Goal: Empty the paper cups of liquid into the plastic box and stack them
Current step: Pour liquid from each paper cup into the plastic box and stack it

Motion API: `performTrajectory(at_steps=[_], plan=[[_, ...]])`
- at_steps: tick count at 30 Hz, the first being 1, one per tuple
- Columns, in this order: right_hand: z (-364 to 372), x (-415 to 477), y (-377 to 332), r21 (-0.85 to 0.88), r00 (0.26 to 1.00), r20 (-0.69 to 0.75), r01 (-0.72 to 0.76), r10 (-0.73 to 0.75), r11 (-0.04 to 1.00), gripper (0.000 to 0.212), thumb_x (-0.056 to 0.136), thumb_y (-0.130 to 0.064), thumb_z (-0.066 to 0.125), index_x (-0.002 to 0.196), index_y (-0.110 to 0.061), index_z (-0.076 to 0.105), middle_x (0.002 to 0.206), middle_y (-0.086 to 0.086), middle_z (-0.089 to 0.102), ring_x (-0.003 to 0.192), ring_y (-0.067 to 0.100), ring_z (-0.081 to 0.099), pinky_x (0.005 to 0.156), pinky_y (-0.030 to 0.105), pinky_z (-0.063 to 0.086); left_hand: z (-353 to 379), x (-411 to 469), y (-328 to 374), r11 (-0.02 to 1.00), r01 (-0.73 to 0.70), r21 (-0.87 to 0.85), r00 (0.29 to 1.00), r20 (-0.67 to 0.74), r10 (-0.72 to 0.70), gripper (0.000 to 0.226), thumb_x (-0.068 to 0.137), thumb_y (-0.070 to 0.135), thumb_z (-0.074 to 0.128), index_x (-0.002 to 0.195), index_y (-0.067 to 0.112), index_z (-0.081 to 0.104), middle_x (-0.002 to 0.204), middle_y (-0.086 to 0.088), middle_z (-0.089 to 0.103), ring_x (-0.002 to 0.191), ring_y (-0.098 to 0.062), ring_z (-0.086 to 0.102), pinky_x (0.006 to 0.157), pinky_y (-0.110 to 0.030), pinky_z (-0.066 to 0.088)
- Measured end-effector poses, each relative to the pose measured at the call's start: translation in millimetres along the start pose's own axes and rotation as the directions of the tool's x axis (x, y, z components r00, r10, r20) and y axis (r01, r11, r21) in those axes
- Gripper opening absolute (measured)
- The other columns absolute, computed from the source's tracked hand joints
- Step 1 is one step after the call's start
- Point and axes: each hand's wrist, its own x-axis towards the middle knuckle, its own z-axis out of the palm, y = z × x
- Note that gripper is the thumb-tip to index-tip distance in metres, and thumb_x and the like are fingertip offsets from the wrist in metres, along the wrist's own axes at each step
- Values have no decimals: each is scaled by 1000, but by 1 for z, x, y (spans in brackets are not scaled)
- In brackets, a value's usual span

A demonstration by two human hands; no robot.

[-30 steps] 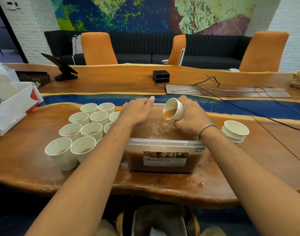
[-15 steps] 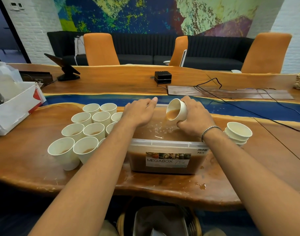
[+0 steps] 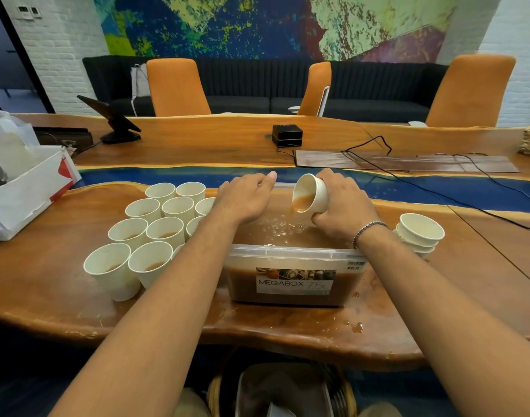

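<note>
Table [image 3: 47, 281]: lacquered wood, high gloss. The blue strip [image 3: 438, 194] along it at 12 o'clock is glassy and smooth.
Plastic box [image 3: 287, 255]: clear, smooth plastic with a glossy printed label [image 3: 293, 281].
Paper cups [image 3: 164, 230], 9 o'clock of box: matt off-white paper. Tilted cup [image 3: 313, 195] is the same, wet inside.
Bracelet [image 3: 367, 231], 3 o'clock: bright metal chain.
Chairs [image 3: 176, 85], 12 o'clock: matt orange cloth.
Wall [image 3: 65, 40]: rough white-painted brick.

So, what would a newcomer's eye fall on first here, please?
The right hand tips a paper cup over the plastic box in the middle, with brown liquid at its lip. Left of the box stands a cluster of upright cups; right of it sits a stack of emptied cups.
</note>
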Motion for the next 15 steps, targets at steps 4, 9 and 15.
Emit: performTrajectory(at_steps=[4, 9, 15], plan=[[1, 0, -1, -16, 1000, -1, -1, 1, 1000, 66, 75, -25, 82, 129, -25, 44, 122, 2, 56, 116, 24, 49, 95, 46, 45, 1, 1, -1, 1000, -1, 2, 1000, -4, 1, 56, 106, 56, 21, 127, 24, 62, 132, -3, 63, 126, -26, 52, 111, -56, 35], [0, 0, -1, -32, 1000, -6, 3, -3, 999, 66, 76, -25, 82, 130, -25, 43, 123, 2, 56, 116, 24, 49, 97, 46, 44, 0, 0, 0, 1000, 0, 5, 1000, 1, 0, 57, 106, 56, 23, 135, 23, 60, 139, -3, 60, 130, -26, 50, 114, -54, 33], [0, 0, -1, -54, 1000, -16, 10, -11, 998, 66, 76, -24, 81, 130, -24, 44, 122, 3, 56, 115, 26, 49, 97, 47, 44, 0, 0, 0, 1000, 0, 6, 1000, 4, 0, 58, 106, 56, 23, 138, 24, 59, 140, -3, 60, 131, -26, 50, 115, -53, 32]])
